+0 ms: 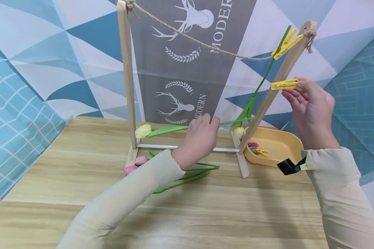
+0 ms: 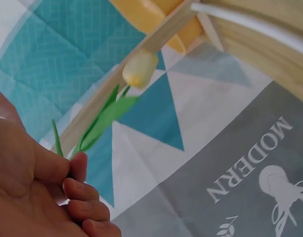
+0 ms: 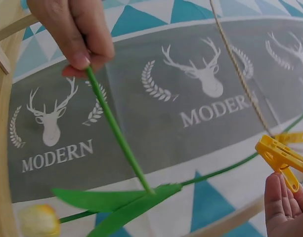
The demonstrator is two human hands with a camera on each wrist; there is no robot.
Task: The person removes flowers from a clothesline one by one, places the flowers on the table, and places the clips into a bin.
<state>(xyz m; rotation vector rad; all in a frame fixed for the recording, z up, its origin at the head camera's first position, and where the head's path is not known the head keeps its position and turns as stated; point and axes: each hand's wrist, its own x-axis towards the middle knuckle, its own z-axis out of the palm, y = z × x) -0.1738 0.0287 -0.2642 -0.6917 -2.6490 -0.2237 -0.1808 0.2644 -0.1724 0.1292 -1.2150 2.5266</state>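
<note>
My left hand [image 1: 202, 136] pinches the green stem of a pale yellow tulip [image 1: 143, 131], held nearly level with its bloom to the left. In the right wrist view, that stem [image 3: 116, 133] slants out from the fingers. A yellow clothespin [image 1: 285, 84] is pinched by my right hand [image 1: 314, 107] beside the right post. Above it, another yellow clothespin [image 1: 286, 45] clips a second yellow tulip [image 1: 238, 132] to the rope [image 1: 202, 43], bloom down. The left wrist view shows this hanging bloom [image 2: 140, 70] beyond my left hand [image 2: 52, 192].
Wooden posts [image 1: 127, 76] joined by a white rod [image 1: 224, 149] carry the rope. Pink tulips [image 1: 131, 169] lie on the wooden table [image 1: 205, 218], partly behind my left arm. At right, a yellow basin [image 1: 283, 138] contains several small clothespins [image 1: 261, 152].
</note>
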